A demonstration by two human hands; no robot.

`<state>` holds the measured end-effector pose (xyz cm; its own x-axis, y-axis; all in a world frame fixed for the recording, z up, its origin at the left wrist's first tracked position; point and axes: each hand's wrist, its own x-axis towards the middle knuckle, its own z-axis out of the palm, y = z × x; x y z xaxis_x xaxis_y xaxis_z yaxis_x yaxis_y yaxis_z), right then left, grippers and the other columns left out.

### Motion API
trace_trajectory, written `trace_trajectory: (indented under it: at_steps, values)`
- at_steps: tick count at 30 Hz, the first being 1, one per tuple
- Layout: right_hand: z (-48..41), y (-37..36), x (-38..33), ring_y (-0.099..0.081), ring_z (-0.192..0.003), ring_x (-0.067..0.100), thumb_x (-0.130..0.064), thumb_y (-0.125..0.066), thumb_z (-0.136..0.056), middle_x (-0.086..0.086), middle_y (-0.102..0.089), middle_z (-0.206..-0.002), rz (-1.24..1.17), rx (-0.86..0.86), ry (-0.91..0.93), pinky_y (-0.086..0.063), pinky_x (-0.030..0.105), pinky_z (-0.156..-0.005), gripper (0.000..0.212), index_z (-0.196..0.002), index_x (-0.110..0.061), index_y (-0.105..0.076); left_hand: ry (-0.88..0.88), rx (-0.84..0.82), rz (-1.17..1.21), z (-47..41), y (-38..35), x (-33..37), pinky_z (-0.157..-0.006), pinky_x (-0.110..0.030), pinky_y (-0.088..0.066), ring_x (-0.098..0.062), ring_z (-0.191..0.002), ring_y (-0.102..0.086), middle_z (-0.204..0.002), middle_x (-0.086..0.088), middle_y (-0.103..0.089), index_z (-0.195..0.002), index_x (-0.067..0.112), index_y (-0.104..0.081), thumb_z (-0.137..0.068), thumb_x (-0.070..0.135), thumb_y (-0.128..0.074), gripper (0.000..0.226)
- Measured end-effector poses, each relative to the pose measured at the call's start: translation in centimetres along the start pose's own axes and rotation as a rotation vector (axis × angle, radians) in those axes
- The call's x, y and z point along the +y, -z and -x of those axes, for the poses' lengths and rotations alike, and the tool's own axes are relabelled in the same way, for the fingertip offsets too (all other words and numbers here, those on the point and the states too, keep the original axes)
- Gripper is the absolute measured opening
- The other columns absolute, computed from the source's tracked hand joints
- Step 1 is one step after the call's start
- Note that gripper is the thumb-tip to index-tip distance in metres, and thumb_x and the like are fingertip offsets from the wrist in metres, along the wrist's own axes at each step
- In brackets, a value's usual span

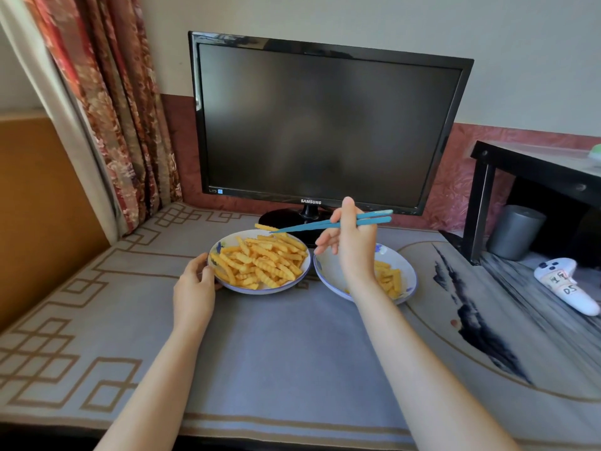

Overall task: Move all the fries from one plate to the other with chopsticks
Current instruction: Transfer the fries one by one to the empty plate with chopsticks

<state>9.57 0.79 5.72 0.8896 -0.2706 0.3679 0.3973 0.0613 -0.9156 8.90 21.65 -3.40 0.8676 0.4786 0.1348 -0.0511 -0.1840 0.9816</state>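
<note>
A white plate with a blue rim (247,287) holds a big heap of crinkle-cut fries (263,263). My left hand (194,288) grips its left edge. Right beside it stands a second plate (328,275) with a few fries (388,278) on its right side. My right hand (353,245) holds blue chopsticks (315,225) above the gap between the plates. Their tips pinch one fry (266,227) lifted over the far rim of the full plate. My right wrist hides part of the second plate.
A black monitor (325,125) stands just behind the plates, its base (286,219) close to them. A white controller (566,286) lies at the right, near a black shelf (533,170) and a grey cup (515,232). Curtains (113,109) hang at the left.
</note>
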Motion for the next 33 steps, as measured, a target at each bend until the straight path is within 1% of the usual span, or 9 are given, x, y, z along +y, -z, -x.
trace_trajectory:
  at_steps: [4, 9, 12, 16, 19, 21, 24, 27, 33]
  values:
    - [-0.1, -1.5, 1.0, -0.054, -0.037, 0.024, -0.029, -0.037, -0.104, 0.017, -0.054, -0.048, 0.019, -0.037, -0.022, -0.03, 0.013, -0.034, 0.041, -0.071, -0.009, -0.05, -0.008, 0.002, -0.008, -0.1, 0.0, -0.2, -0.085, -0.032, -0.049, -0.021, -0.087, -0.068, -0.118, -0.007, -0.064, -0.133, 0.011, -0.053, -0.099, 0.012, -0.039, 0.037]
    - [0.3, -1.3, 1.6, -0.054, -0.036, 0.026, -0.026, -0.038, -0.104, 0.013, -0.054, -0.043, 0.017, -0.062, -0.032, -0.031, 0.014, -0.034, 0.038, -0.072, -0.009, -0.05, -0.006, 0.005, 0.016, -0.2, 0.0, -0.3, -0.071, -0.021, -0.046, -0.024, -0.089, -0.067, -0.115, -0.007, -0.063, -0.132, 0.01, -0.053, -0.1, 0.011, -0.039, 0.036]
    - [0.7, 0.1, 0.8, -0.054, -0.036, 0.024, -0.025, -0.037, -0.104, 0.013, -0.054, -0.044, 0.009, -0.037, -0.017, -0.032, 0.016, -0.036, 0.036, -0.073, -0.009, -0.048, -0.006, 0.006, 0.017, -0.2, -0.1, -0.3, -0.068, -0.018, -0.045, -0.023, -0.09, -0.066, -0.115, -0.006, -0.063, -0.132, 0.01, -0.053, -0.1, 0.013, -0.039, 0.035]
    - [1.0, 3.1, -0.2, -0.055, -0.038, 0.023, -0.029, -0.038, -0.103, 0.01, -0.055, -0.044, 0.071, 0.023, 0.032, -0.029, 0.022, -0.04, 0.035, -0.075, -0.011, -0.048, -0.01, 0.001, 0.013, -0.2, -0.1, -0.4, -0.076, -0.025, -0.047, -0.022, -0.09, -0.067, -0.119, -0.006, -0.063, -0.133, 0.011, -0.053, -0.1, 0.013, -0.039, 0.036]
    - [1.4, 6.1, -0.7, -0.053, -0.036, 0.023, -0.028, -0.039, -0.103, 0.01, -0.055, -0.044, 0.098, 0.071, 0.045, -0.029, 0.022, -0.038, 0.036, -0.073, -0.011, -0.048, -0.01, 0.003, 0.004, -0.3, -0.1, -0.4, -0.071, -0.02, -0.046, -0.022, -0.091, -0.066, -0.119, -0.005, -0.062, -0.134, 0.011, -0.052, -0.1, 0.013, -0.039, 0.036]
    - [1.6, 8.0, -0.9, -0.051, -0.033, 0.023, -0.027, -0.039, -0.103, 0.01, -0.055, -0.042, 0.109, 0.084, 0.032, -0.027, 0.022, -0.036, 0.037, -0.072, -0.01, -0.048, -0.015, 0.004, -0.01, -0.3, 0.0, -0.5, -0.078, -0.026, -0.048, -0.023, -0.09, -0.067, -0.121, -0.006, -0.063, -0.133, 0.011, -0.052, -0.099, 0.013, -0.039, 0.036]
    - [1.8, 10.5, -1.3, -0.048, -0.029, 0.021, -0.025, -0.038, -0.104, 0.011, -0.052, -0.039, 0.142, 0.066, 0.03, -0.024, 0.02, -0.033, 0.037, -0.072, -0.009, -0.048, -0.016, 0.001, -0.026, -0.4, 0.0, -0.6, -0.087, -0.033, -0.048, -0.023, -0.091, -0.068, -0.122, -0.008, -0.063, -0.134, 0.011, -0.052, -0.099, 0.014, -0.04, 0.037]
    - [2.2, 12.4, -2.4, -0.045, -0.027, 0.02, -0.022, -0.037, -0.104, 0.011, -0.051, -0.037, 0.167, 0.043, 0.022, -0.023, 0.018, -0.032, 0.037, -0.071, -0.007, -0.047, -0.012, -0.001, -0.028, -0.6, 0.0, -0.8, -0.087, -0.033, -0.048, -0.023, -0.092, -0.068, -0.123, -0.009, -0.063, -0.134, 0.012, -0.052, -0.099, 0.015, -0.04, 0.037]
    - [3.2, 15.0, -3.8, -0.044, -0.027, 0.021, -0.021, -0.036, -0.104, 0.011, -0.052, -0.038, 0.235, 0.021, -0.004, -0.022, 0.02, -0.032, 0.038, -0.071, -0.005, -0.047, -0.012, -0.001, -0.045, -0.8, 0.0, -1.0, -0.089, -0.035, -0.049, -0.025, -0.093, -0.068, -0.122, -0.009, -0.063, -0.134, 0.011, -0.052, -0.099, 0.015, -0.04, 0.037]
